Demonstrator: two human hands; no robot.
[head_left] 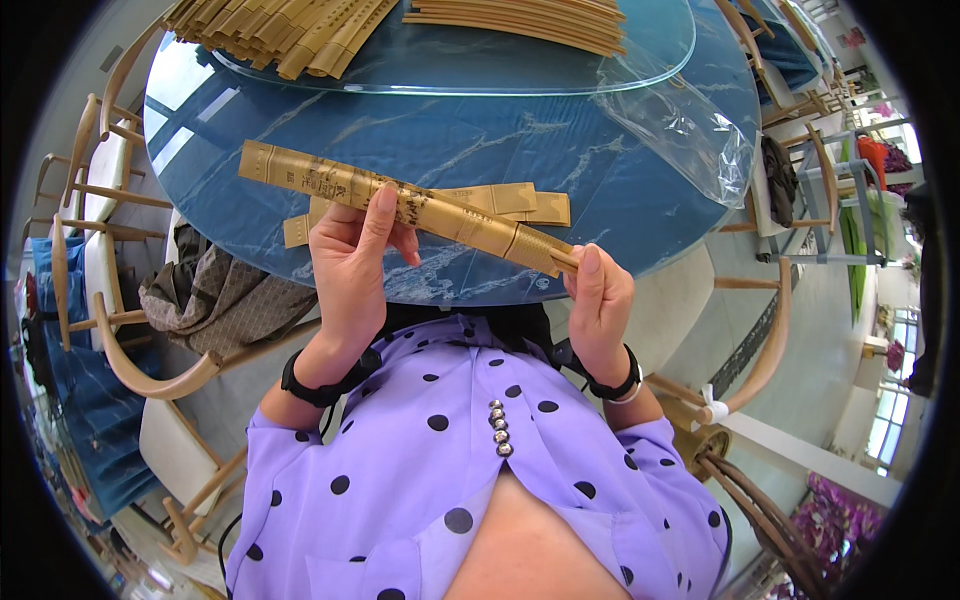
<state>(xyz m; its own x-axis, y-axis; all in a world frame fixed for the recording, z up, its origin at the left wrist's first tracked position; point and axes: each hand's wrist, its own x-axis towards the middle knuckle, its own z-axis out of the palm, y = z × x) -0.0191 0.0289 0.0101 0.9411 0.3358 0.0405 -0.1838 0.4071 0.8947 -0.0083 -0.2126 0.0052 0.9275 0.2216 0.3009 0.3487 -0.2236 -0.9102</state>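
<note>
A long, narrow gold paper sleeve (450, 213) with dark print slants across in front of me above the table, its left end higher. My left hand (355, 250) pinches it near the middle, thumb on top. At its lower right end, my right hand (600, 300) grips the tip between thumb and fingers. Something thin and gold shows at that end, but I cannot make out what. Beneath it, more gold sleeves (548, 208) lie crossed on the blue marbled table (420, 130), partly hidden by my left hand.
A glass turntable (500, 75) bears a loose heap of gold sleeves (275, 35) at the left and a neater stack (520, 22) at the right. A clear plastic bag (690, 130) lies at the table's right. Wooden chairs (160, 375) stand around, one with a patterned brown cloth item (225, 300).
</note>
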